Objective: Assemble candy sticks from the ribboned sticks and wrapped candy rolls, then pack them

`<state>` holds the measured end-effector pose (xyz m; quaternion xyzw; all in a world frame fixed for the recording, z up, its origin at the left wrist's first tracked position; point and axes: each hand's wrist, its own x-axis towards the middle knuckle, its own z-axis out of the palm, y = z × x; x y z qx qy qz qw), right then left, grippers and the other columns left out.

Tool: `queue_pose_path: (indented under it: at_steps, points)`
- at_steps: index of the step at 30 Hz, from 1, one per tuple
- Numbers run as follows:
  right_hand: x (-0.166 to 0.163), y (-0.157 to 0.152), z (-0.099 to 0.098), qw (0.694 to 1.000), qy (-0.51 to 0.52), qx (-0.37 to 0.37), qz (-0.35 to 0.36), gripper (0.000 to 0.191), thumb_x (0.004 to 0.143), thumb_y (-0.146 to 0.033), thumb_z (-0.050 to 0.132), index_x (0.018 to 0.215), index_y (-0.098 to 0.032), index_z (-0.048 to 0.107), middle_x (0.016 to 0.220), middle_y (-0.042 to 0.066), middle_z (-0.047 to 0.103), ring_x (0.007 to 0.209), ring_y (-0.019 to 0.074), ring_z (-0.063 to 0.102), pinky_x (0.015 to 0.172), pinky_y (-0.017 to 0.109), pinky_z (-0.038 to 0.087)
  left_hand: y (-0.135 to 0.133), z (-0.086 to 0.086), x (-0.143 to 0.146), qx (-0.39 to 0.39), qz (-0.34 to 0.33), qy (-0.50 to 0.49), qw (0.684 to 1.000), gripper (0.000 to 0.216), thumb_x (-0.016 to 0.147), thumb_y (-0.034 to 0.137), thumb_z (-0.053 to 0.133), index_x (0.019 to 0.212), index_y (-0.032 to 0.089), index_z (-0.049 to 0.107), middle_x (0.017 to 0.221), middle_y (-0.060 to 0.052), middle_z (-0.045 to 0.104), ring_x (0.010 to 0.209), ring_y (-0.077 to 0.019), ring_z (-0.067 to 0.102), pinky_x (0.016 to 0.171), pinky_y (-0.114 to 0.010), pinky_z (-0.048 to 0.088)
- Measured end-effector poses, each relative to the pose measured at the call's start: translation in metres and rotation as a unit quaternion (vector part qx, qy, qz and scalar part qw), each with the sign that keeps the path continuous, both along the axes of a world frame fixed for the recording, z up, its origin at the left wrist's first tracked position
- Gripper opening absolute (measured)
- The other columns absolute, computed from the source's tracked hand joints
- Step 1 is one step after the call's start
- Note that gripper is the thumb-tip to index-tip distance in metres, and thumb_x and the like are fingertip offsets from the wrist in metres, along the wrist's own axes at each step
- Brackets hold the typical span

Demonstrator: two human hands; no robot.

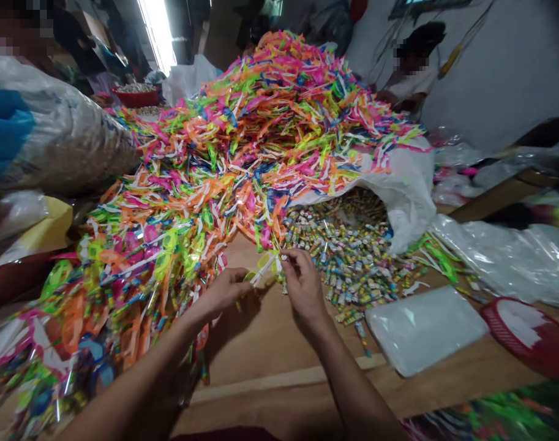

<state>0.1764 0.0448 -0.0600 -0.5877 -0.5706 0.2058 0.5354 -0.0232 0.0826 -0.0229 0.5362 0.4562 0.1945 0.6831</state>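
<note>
**Yellow-green piece pinched between both your hands, heap at twelve o'clock**

Yellow-green plastic piece (264, 269), thin and glossy with a white strip on it, sat at the centre of the wooden table (270, 367), just in front of you. Your left hand (224, 293) gripped its lower end with fingers curled tight. Your right hand (302, 285) pinched the upper end between thumb and fingertips. Neither hand was spread open.

From nine o'clock round to twelve rose the heap of coloured plastic pieces (242, 141) in pink, orange, green, blue and white, slick and tangled. Many looked wrapped in clear film. Judging by its bulk, much had already been handled, though you could not tell finished pieces from unfinished ones.

At one o'clock, touching your right hand's far side, lay small printed tubes (348, 245), short and cylindrical, spilling from a crumpled white sack (405, 190). A great many were loose, so plenty seemed left.

At four o'clock lay a flat stack of clear bags (421, 331), smooth and milky. Beyond it, at the table's edge, was a red ribbed basket (531, 334). At ten o'clock bulged a large woven sack (68, 141). Another person (412, 73) sat far off at one o'clock.
</note>
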Motion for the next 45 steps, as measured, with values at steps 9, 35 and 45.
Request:
queue_pose_path:
  at_steps: [9,35,45]
  points:
    - [-0.014,-0.007,-0.012,0.994,0.106,-0.027,-0.021,0.026,0.098,-0.041,0.062,0.116,-0.025,0.069,0.108,0.006,0.074,0.098,0.0224,0.069,0.087,0.037,0.057,-0.006,0.007,0.001,0.068,0.274,-0.102,0.954,0.031,0.057,0.036,0.088,0.076,0.017,0.074,0.068,0.001,0.067,0.060,-0.0115,0.055,0.060,-0.023,0.041]
    - [-0.039,-0.029,0.002,0.984,0.142,-0.081,0.069,0.020,0.093,-0.034,0.066,0.108,-0.025,0.077,0.098,0.005,0.078,0.087,0.0219,0.072,0.083,0.038,0.060,-0.021,0.004,0.016,0.062,0.229,-0.051,0.970,0.044,0.064,0.056,0.085,0.060,0.017,0.065,0.048,-0.001,0.057,0.040,-0.0147,0.051,0.040,-0.027,0.039]
    - [-0.056,-0.048,-0.009,0.952,0.241,-0.136,0.128,0.020,0.088,-0.034,0.074,0.106,-0.025,0.074,0.098,0.003,0.078,0.088,0.0196,0.074,0.079,0.033,0.062,-0.025,0.014,-0.017,0.064,0.084,-0.033,0.994,0.038,0.071,0.052,0.084,0.065,0.017,0.071,0.062,-0.005,0.067,0.058,-0.0160,0.058,0.057,-0.027,0.045]
